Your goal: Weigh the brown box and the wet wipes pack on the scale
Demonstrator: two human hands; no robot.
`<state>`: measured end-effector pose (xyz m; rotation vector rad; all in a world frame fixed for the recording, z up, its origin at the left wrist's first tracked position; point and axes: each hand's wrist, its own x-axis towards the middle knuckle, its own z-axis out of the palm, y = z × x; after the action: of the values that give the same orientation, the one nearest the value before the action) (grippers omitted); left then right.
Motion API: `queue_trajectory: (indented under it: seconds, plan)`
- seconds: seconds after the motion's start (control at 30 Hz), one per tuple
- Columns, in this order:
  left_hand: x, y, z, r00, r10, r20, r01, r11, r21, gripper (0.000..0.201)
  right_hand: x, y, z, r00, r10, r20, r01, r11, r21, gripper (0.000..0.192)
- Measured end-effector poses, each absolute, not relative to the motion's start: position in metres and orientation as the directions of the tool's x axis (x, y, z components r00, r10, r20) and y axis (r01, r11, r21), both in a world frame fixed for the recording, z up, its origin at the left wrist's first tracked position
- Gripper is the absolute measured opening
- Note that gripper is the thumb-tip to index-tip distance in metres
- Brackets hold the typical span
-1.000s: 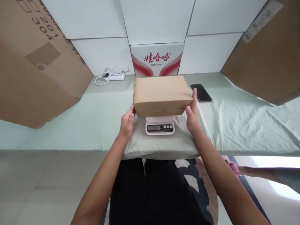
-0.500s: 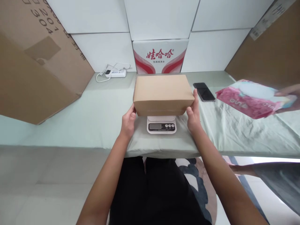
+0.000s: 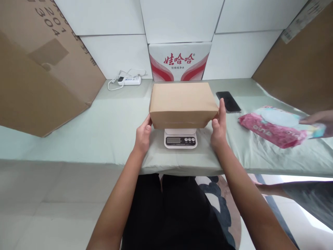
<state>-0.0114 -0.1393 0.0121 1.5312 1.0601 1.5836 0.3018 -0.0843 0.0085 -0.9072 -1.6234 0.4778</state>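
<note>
A closed brown cardboard box [image 3: 182, 99] rests on a white kitchen scale [image 3: 180, 140], whose display and buttons show below the box's front. My left hand [image 3: 143, 135] holds the box at its lower left corner, fingertips against the side. At the right end, my right hand [image 3: 219, 128] grips the box with its thumb in front and its index finger pointing up beside the corner; the other fingers are partly hidden. Whether the scale's display shows a number I cannot tell.
Another person's hand [image 3: 319, 121] holds a pink and white pack of wipes [image 3: 275, 126] low over the cloth at right. A phone [image 3: 229, 101] lies behind my right hand. A power strip [image 3: 129, 81] with a cable sits back left. Large cartons [image 3: 52, 86] flank the table.
The other person's hand has lowered the pack of wipes toward the cloth. My right hand has shifted slightly outward at the box's corner; the box still sits on the scale.
</note>
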Motion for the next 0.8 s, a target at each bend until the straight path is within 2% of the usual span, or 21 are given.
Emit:
queue_trajectory:
  seconds: [0.23,0.47,0.8]
  plan:
    - [-0.012,-0.139,0.01,-0.066,0.904,0.423,0.068,-0.419,0.906,0.083,0.301,-0.088,0.01,-0.019,0.745,0.667,0.336,0.633,-0.697,0.084]
    - [-0.018,-0.139,0.005,-0.191,0.885,0.425,0.017,-0.43,0.903,0.076,0.307,-0.08,0.003,-0.011,0.732,0.681,0.257,0.66,-0.706,0.084]
    - [-0.012,-0.14,0.009,-0.082,0.917,0.39,0.02,-0.39,0.921,0.086,0.302,-0.092,0.016,-0.034,0.744,0.667,0.344,0.636,-0.691,0.076]
